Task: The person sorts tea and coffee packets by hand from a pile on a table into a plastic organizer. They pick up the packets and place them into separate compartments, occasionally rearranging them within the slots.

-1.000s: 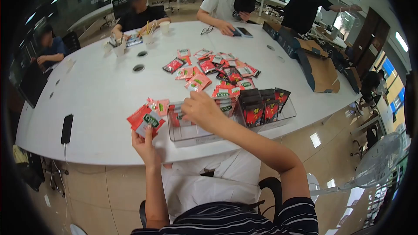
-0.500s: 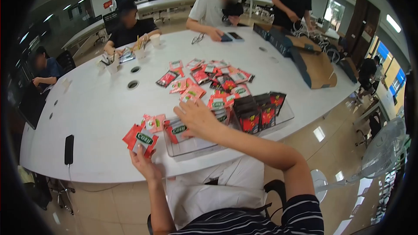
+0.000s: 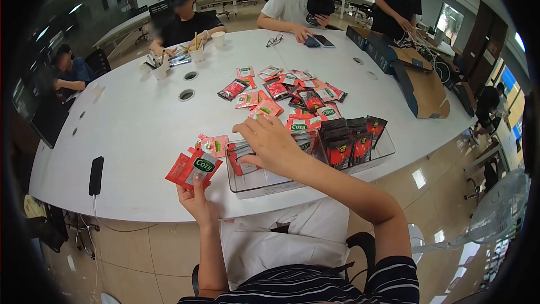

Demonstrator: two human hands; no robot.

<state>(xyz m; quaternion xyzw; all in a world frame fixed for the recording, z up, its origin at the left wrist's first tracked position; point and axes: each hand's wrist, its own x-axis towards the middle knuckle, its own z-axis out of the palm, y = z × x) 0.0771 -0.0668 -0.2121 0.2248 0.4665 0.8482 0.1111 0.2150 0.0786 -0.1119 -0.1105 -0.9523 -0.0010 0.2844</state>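
Note:
My left hand (image 3: 198, 202) pinches red and silver "Cozy" sachets (image 3: 194, 170) at the table's front edge, left of a clear plastic tray (image 3: 264, 192). Over the left part of that tray is my right hand (image 3: 270, 143), its thumb and fingers apart. Beneath it, a row of Cozy sachets (image 3: 243, 164) stands on edge, partly covered by the hand. Black and red sachets (image 3: 340, 153) stand upright in the tray's right part. Several pink sachets (image 3: 214, 145) lie just behind my left hand.
A loose pile of red, pink and black sachets (image 3: 304, 91) lies behind the tray. A black phone (image 3: 97, 175) with a cable rests at left. Opened cardboard boxes (image 3: 422, 87) are at the far right. People sit and stand around the table (image 3: 140, 135).
The whole view has shifted, with the table appearing farther right and slightly higher. My left hand still holds the sachets, and my right hand stays over the tray, its thumb and fingers apart.

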